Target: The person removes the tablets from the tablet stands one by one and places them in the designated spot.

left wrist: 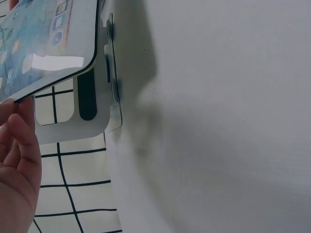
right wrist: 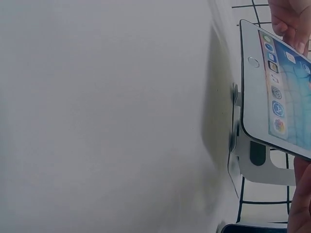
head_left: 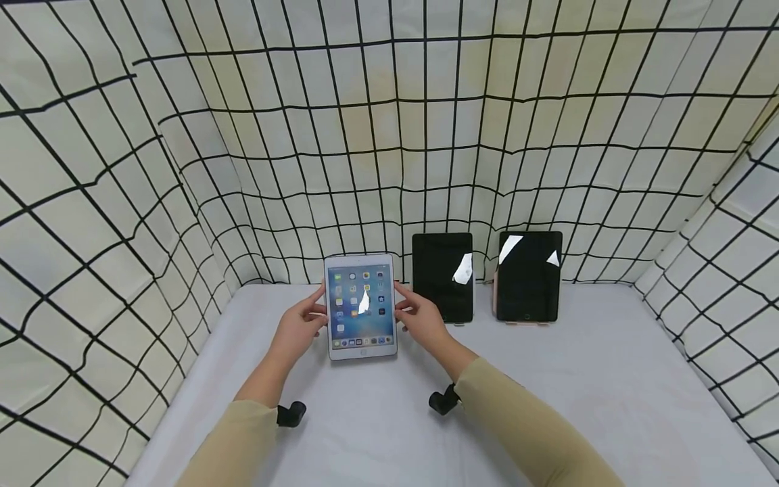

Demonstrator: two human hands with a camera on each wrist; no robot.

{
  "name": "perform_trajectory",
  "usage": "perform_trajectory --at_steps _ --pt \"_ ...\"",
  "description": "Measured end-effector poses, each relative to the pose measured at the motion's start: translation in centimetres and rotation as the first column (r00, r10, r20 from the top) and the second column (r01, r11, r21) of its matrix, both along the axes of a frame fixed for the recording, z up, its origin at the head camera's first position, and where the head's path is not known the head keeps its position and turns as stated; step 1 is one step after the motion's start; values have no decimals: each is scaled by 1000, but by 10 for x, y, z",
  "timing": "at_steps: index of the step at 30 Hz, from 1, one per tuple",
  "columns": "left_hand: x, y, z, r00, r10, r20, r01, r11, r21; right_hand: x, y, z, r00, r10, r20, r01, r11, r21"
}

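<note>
A white tablet (head_left: 363, 304), its screen lit with app icons, is held upright and leaning back between both hands. My left hand (head_left: 298, 326) pinches its left edge, fingertips at the rim in the left wrist view. On the opposite edge my right hand (head_left: 424, 323) grips with thumb and fingers. Behind the tablet stands a pale tablet stand (left wrist: 63, 133) with a dark pad and small front lips. In the right wrist view the tablet's home-button end (right wrist: 252, 82) sits in front of the stand, a gap showing between them.
To the right, two dark-screened tablets lean back side by side, a black one (head_left: 441, 277) and another (head_left: 528, 277) on a pinkish stand. White cloth (head_left: 377, 433) covers the table. Wrinkled white sheeting with a black grid (head_left: 426, 162) walls the back and sides.
</note>
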State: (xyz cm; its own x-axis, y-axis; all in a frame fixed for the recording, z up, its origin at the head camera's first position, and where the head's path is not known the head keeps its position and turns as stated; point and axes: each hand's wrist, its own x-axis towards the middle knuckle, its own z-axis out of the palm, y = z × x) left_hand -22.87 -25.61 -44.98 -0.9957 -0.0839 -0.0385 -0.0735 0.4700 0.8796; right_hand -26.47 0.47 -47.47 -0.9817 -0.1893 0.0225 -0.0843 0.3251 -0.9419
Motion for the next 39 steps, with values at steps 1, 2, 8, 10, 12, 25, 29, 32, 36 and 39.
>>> perform_trajectory --at_steps 1,2,8,10,12,25,29,32,36,39 --pt "1 0 1 1000 -5 6 5 1000 -3 1 1 0 1000 2 8 -2 1000 -2" --pt "2 0 1 1000 -13 13 13 1000 -9 2 1 0 1000 3 17 -3 1000 -4" --pt "5 -1 -1 998 -34 47 35 999 -37 8 3 -3 996 5 84 -3 1000 -18" --pt "7 -2 -2 998 -40 54 42 998 -44 11 3 -4 995 8 102 -5 999 -32" --pt "9 -2 -4 997 -45 58 48 998 -48 13 3 -6 993 14 115 -9 999 -46" --pt "25 -6 -12 990 -84 115 90 995 -51 32 3 -15 981 36 193 -25 998 -58" --pt "29 -9 -16 987 -89 132 97 994 -56 38 0 -16 975 39 220 -28 998 -56" --pt "33 -13 -18 985 -92 148 102 993 -64 42 -3 -18 971 46 233 -32 998 -62" --pt "37 -16 -20 981 -95 172 109 991 -73 46 -6 -23 966 47 253 -29 997 -74" --pt "41 -16 -22 976 -98 194 115 990 -82 50 -7 -26 960 49 275 -28 996 -81"
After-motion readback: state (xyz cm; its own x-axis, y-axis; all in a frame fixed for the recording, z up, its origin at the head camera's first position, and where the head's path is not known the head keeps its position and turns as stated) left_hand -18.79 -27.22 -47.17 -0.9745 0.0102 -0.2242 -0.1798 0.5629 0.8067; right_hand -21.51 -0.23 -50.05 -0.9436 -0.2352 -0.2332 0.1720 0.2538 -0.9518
